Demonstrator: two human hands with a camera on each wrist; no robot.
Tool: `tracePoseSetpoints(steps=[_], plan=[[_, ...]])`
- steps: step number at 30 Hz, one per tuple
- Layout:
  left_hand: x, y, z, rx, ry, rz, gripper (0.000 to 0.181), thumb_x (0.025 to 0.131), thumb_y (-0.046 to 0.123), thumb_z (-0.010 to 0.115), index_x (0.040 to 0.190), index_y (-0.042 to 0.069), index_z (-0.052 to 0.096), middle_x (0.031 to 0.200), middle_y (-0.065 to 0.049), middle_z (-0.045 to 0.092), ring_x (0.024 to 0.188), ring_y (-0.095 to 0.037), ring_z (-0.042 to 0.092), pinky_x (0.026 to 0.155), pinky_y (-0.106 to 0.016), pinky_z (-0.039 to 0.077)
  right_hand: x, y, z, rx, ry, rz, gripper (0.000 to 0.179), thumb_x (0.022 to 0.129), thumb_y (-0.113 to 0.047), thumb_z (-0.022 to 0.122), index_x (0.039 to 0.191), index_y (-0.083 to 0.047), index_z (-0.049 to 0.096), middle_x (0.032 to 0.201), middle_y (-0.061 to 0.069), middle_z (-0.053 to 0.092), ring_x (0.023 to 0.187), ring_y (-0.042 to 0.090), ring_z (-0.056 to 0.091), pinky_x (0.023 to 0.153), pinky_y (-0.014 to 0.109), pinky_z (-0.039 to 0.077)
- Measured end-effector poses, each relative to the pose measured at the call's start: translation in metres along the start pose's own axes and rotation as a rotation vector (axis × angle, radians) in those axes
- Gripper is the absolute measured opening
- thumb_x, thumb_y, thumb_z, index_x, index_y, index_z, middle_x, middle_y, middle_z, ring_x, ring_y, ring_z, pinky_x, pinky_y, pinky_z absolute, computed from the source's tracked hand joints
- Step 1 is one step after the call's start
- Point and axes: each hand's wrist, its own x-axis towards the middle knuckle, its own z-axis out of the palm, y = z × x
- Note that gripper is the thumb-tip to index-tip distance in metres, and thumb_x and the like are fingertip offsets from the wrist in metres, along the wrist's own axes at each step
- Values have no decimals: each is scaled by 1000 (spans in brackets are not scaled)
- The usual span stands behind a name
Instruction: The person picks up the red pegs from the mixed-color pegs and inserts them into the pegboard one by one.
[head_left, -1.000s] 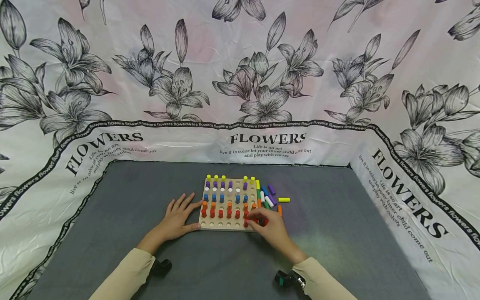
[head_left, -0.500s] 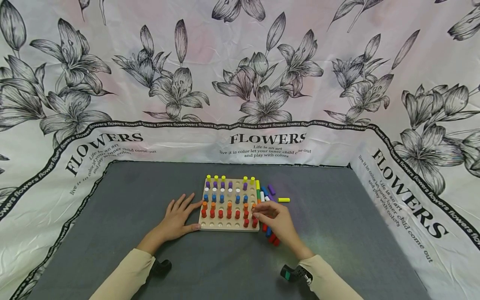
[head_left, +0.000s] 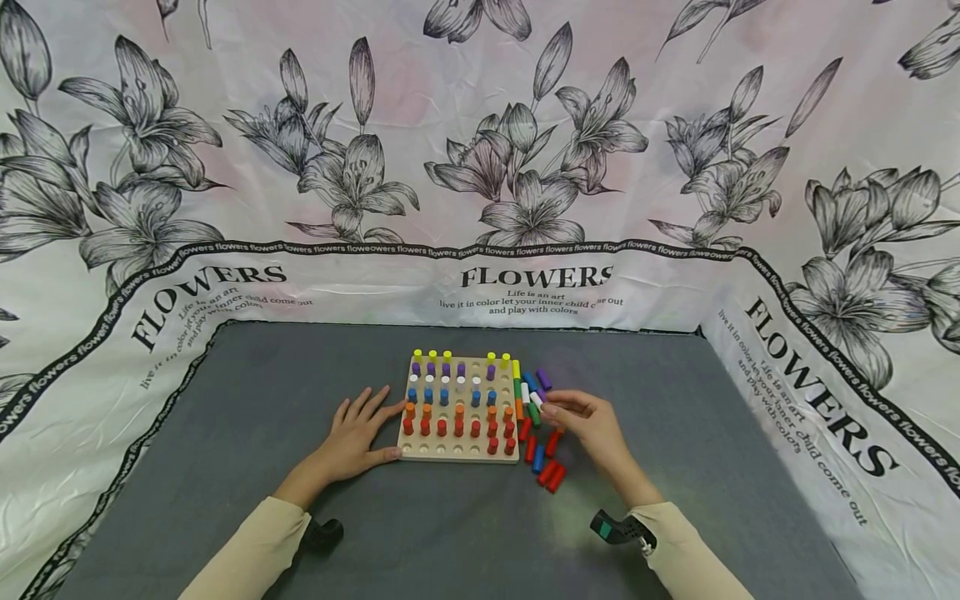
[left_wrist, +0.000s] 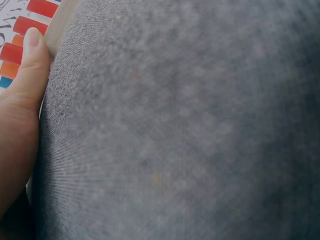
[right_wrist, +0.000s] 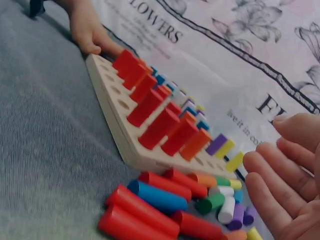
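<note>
A light wooden pegboard (head_left: 450,457) carries rows of upright coloured pegs: yellow, purple, white, blue, orange and red. My left hand (head_left: 347,437) lies with spread fingers at its left side; in the left wrist view the thumb (left_wrist: 33,65) lies along the board's edge. To the right of the board, my right hand (head_left: 594,427) hovers over loose pegs, thumb apart from gently bent fingers. Nothing shows between them in the right wrist view, where the palm (right_wrist: 300,215) faces the pile. Two red pegs (head_left: 501,446) stand in the front row's right end.
Loose red pegs (head_left: 556,477) and a blue peg (head_left: 538,458) lie off the board's front right corner. Further back are white, green and purple pegs (head_left: 543,379). A flower-printed cloth (head_left: 540,292) borders the grey table (head_left: 337,350) at the back and sides.
My right hand has left the board's front right corner and moved right over the loose pegs. A red peg stands uncovered at that corner. My left hand has stayed put.
</note>
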Motion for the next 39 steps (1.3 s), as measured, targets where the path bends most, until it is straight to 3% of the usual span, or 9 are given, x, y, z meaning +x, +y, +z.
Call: tracePoseSetpoints(steps=[7,14,19,26,39], plan=[[1,-1,1,0,-3,-3,78,87,51,70,153,23,40,164,-18,24,151,-48,17,114,-73,11,-6,12,-13,-70,14,77,42,90,-22,75,122,4,66,108,22,74,86,15,75,80,35,61],[0,-2,0,-3,-4,-5,78,87,51,70,153,23,40,164,-18,24,151,-48,17,114,-73,11,-13,27,-14,-223,63,122,32,85,-23,79,108,-2,74,91,8,78,72,9,70,66,27,58],[0,-1,0,-4,-9,-7,78,87,51,70,153,23,40,164,-18,24,151,-48,16,114,-73,10,-17,35,-10,-261,80,146,26,83,-22,81,102,-5,75,84,6,77,66,12,67,60,27,55],[0,-1,1,-6,-8,-8,77,87,50,70,153,23,40,164,-18,24,151,-48,16,114,-73,10,-17,37,-6,-312,106,137,27,80,-22,83,101,-7,74,82,4,76,64,11,65,57,26,53],[1,-1,1,0,-7,-11,78,87,51,70,153,23,40,164,-18,24,151,-47,16,115,-72,10,-16,34,-1,-474,76,56,30,77,-22,86,101,-9,75,82,1,74,65,8,62,60,22,49]])
